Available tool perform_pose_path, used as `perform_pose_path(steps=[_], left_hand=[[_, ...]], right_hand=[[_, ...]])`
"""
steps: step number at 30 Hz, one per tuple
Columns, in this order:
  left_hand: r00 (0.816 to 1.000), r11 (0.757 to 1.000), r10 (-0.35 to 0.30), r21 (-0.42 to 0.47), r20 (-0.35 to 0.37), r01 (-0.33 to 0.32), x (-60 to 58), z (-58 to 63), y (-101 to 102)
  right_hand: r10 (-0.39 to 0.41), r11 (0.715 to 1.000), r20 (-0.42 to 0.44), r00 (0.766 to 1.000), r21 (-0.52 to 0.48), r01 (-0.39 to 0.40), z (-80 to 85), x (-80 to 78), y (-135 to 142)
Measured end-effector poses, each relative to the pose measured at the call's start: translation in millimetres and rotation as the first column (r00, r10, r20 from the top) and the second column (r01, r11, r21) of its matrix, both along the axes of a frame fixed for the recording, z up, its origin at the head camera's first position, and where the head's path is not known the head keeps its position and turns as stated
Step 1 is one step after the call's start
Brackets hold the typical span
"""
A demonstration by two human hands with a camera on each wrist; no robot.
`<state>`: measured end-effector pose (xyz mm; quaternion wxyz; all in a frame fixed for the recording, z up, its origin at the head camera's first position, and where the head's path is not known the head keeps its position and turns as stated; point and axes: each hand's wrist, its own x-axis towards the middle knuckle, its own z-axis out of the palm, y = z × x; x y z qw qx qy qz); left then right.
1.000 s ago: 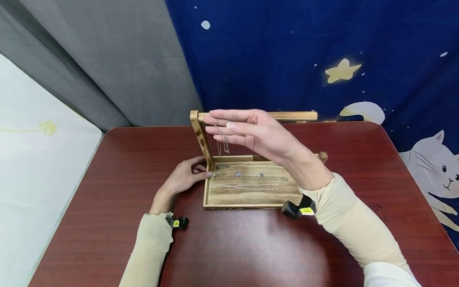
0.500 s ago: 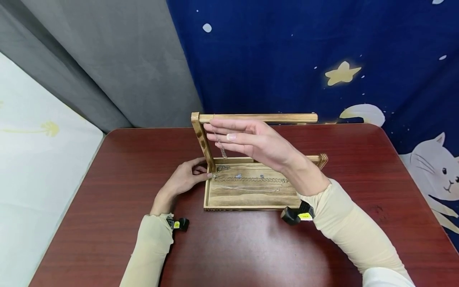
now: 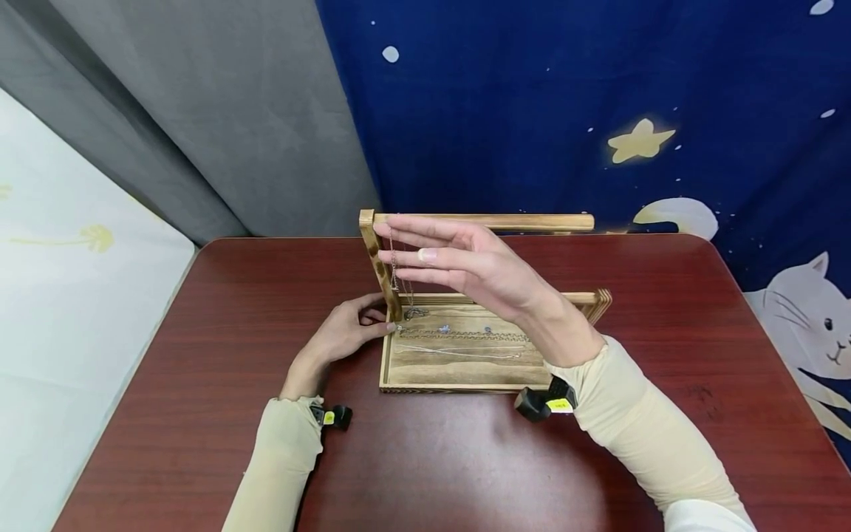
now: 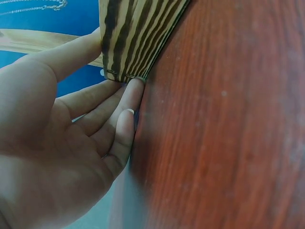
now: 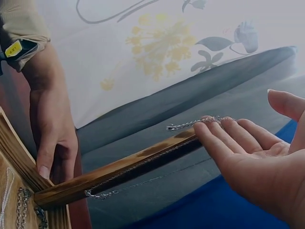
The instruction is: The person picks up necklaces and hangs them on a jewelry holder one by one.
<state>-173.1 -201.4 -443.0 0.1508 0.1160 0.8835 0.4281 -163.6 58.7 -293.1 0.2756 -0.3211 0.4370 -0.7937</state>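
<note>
A wooden jewelry stand [image 3: 452, 387] has a shallow tray, a left post and a crossbar [image 3: 552, 222]. My left hand [image 3: 342, 329] holds the tray's back left corner, thumb on the rim and fingers behind the post. My right hand [image 3: 479, 266], fingers straight, is at the bar's left end. A silver chain necklace [image 5: 190, 124] lies over its fingertips in the right wrist view, and lengths of chain [image 5: 143, 181] hang below, alongside the post. The head view shows the chain dangling left of the palm.
In the tray lie a chain with blue pendants [image 3: 465, 336], a thin silver chain [image 3: 459, 352] and a small dark chain heap [image 3: 417, 313]. The stand rests on a reddish-brown table [image 3: 425, 458], with a blue curtain [image 3: 492, 111] and a grey curtain [image 3: 266, 111] behind.
My right hand has lowered slightly, uncovering more of the bar. The chain at its fingertips has shifted left and now hangs lower towards the tray. My left hand stays on the corner.
</note>
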Motion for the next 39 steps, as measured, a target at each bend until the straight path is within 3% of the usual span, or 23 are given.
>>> perform_pose_path(steps=[7, 23, 39], left_hand=[[1.000, 1.000, -0.001, 0.006, 0.011, 0.001, 0.6, 1.0, 1], [1.000, 1.000, 0.005, 0.026, 0.006, -0.005, 1.3, -2.5, 0], [1.000, 1.000, 0.003, 0.029, 0.002, -0.003, 1.5, -1.5, 1]], right_hand=[[-0.011, 1.000, 0.029, 1.000, -0.003, 0.011, -4.6, 0.8, -1], [-0.052, 0.995, -0.037, 0.998, 0.084, 0.055, -18.0, 3.7, -1], [-0.060, 0.994, -0.020, 0.998, 0.093, 0.061, -34.5, 5.4, 4]])
